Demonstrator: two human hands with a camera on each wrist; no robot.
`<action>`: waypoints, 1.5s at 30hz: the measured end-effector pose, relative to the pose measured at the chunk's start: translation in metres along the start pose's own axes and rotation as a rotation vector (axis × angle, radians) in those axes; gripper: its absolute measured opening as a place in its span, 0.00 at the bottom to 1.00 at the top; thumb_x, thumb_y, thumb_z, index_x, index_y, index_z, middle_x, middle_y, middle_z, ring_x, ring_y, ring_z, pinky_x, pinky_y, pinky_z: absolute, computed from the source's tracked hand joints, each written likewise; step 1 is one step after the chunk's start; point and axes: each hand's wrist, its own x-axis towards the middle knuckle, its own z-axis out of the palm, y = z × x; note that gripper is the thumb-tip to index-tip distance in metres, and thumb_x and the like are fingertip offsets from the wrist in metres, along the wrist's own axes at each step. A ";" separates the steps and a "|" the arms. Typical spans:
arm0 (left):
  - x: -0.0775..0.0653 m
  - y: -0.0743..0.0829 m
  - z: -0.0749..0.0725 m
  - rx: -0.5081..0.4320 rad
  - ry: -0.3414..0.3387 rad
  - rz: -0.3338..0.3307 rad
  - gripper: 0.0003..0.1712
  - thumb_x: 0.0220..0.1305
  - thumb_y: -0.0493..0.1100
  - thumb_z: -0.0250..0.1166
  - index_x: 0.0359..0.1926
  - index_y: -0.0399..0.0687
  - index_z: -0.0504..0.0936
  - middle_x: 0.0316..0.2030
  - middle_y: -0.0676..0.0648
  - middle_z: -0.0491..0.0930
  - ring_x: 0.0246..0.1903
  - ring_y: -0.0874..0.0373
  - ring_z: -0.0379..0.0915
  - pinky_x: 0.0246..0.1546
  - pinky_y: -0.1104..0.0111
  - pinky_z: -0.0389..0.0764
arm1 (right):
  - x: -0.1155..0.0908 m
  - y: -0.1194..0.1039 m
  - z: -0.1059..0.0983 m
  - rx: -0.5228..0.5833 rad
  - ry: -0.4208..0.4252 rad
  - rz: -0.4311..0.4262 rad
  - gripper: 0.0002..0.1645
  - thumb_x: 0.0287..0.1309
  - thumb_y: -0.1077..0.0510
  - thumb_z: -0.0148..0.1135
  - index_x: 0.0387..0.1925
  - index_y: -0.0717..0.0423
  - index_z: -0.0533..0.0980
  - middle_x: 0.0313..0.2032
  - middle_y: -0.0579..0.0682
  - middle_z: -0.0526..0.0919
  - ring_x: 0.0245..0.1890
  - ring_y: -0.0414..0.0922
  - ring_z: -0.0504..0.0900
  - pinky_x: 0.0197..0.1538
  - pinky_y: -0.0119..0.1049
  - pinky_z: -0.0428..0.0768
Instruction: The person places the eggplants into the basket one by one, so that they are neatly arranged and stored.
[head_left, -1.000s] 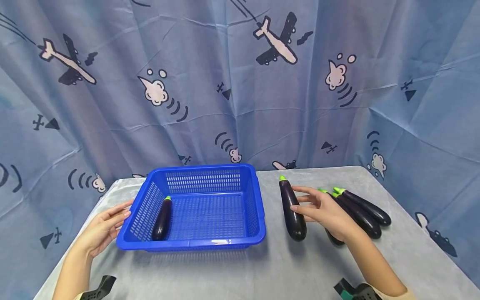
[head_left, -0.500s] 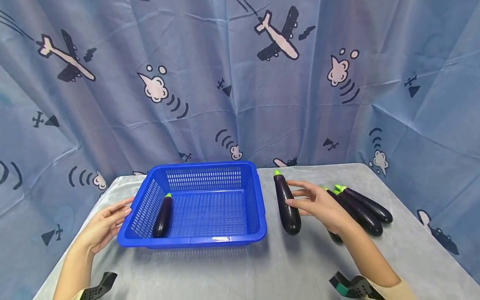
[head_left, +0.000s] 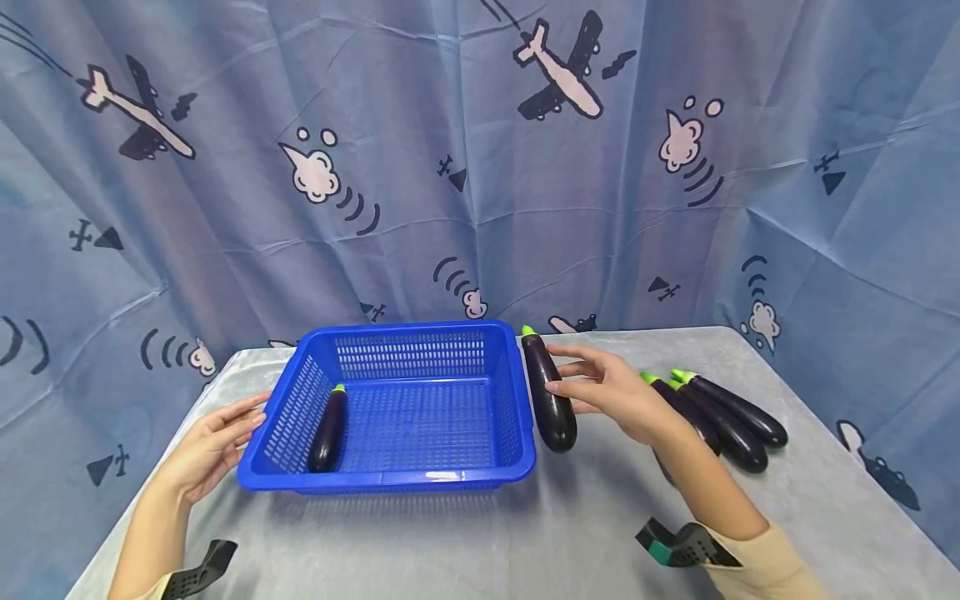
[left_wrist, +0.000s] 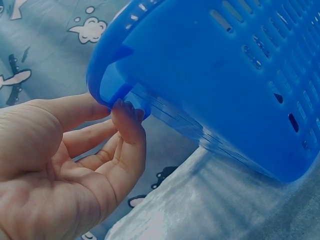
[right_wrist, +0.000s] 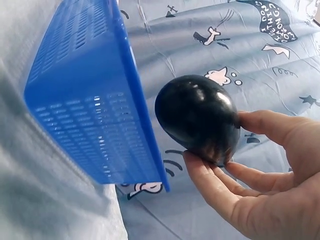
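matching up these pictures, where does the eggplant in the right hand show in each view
Head: the held eggplant is right of centre, just beside the right side of the blue basket, in the right hand.
Left wrist: not in it.
Right wrist: slightly right of centre, rounded end toward the camera.
Shared landmark: the blue basket, in all three views.

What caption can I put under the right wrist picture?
A right hand grips a shiny, dark eggplant beside a blue basket.
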 end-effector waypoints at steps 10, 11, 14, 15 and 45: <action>0.002 -0.001 0.002 0.014 0.020 -0.009 0.24 0.83 0.35 0.51 0.55 0.72 0.85 0.52 0.63 0.86 0.49 0.64 0.85 0.48 0.69 0.88 | 0.019 -0.014 0.013 0.004 -0.009 0.010 0.43 0.71 0.52 0.70 0.79 0.58 0.62 0.71 0.69 0.71 0.70 0.65 0.75 0.62 0.57 0.83; 0.002 -0.001 0.001 0.012 0.018 -0.007 0.24 0.83 0.34 0.51 0.55 0.72 0.85 0.52 0.63 0.86 0.49 0.64 0.85 0.48 0.69 0.88 | 0.020 -0.016 0.014 0.003 -0.008 0.012 0.43 0.70 0.53 0.70 0.79 0.58 0.62 0.71 0.70 0.71 0.70 0.65 0.74 0.62 0.57 0.83; 0.002 -0.001 0.001 0.002 0.015 -0.001 0.25 0.83 0.34 0.50 0.55 0.72 0.85 0.52 0.62 0.86 0.49 0.64 0.85 0.48 0.69 0.88 | 0.025 -0.020 0.017 0.009 -0.011 0.005 0.42 0.70 0.54 0.70 0.78 0.59 0.63 0.70 0.70 0.72 0.70 0.65 0.74 0.62 0.58 0.83; 0.002 -0.001 0.000 -0.002 0.013 0.000 0.25 0.83 0.34 0.50 0.56 0.71 0.85 0.52 0.62 0.86 0.49 0.64 0.85 0.48 0.69 0.88 | 0.027 -0.021 0.019 0.012 -0.014 0.002 0.41 0.70 0.55 0.69 0.78 0.59 0.64 0.70 0.70 0.73 0.70 0.65 0.75 0.62 0.58 0.83; 0.001 0.000 -0.001 0.013 0.012 -0.005 0.24 0.83 0.35 0.51 0.56 0.72 0.84 0.53 0.63 0.86 0.49 0.63 0.86 0.47 0.68 0.88 | 0.066 -0.060 0.053 0.025 -0.078 -0.020 0.37 0.71 0.56 0.69 0.76 0.57 0.68 0.66 0.67 0.77 0.64 0.62 0.81 0.62 0.56 0.83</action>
